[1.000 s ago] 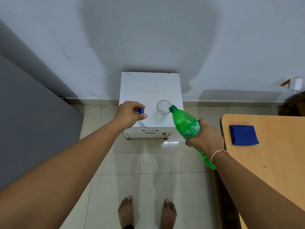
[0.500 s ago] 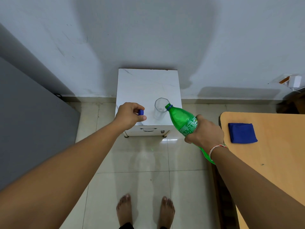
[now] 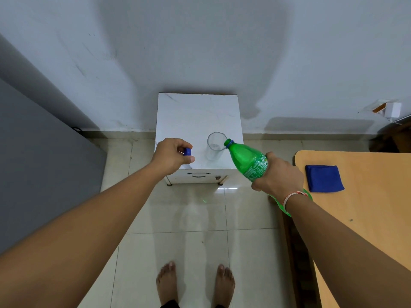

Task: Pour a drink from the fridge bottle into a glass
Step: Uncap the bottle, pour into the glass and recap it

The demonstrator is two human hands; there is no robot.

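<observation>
So biggest thing first: the plain grey-white wall (image 3: 200,52) fills the whole top of the view, with glossy beige floor tiles (image 3: 178,207) below and a dark grey panel (image 3: 33,163) running down the left, could be the fridge side but can't tell. On the right there's a light wooden table (image 3: 367,218) with a folded blue cloth (image 3: 323,178) on it, probably parked there for spills. Pushed against the wall is a small white marble-look cabinet (image 3: 195,114), which is the pouring surface. The green plastic soda bottle (image 3: 246,161) is tipped over toward the left, and the right hand (image 3: 278,176) has its fingers wrapped tight round the label area, low enough to steer the tilt. Its open mouth sits right at the rim of the clear drinking glass (image 3: 214,144), which stands upright near the cabinet's front edge. Looks like the pour is just about starting; I can't really make out liquid in the glass. The left hand (image 3: 171,156) hovers beside the glass, fingertips pinching the little blue screw cap (image 3: 187,151), kept handy for resealing I guess.
</observation>
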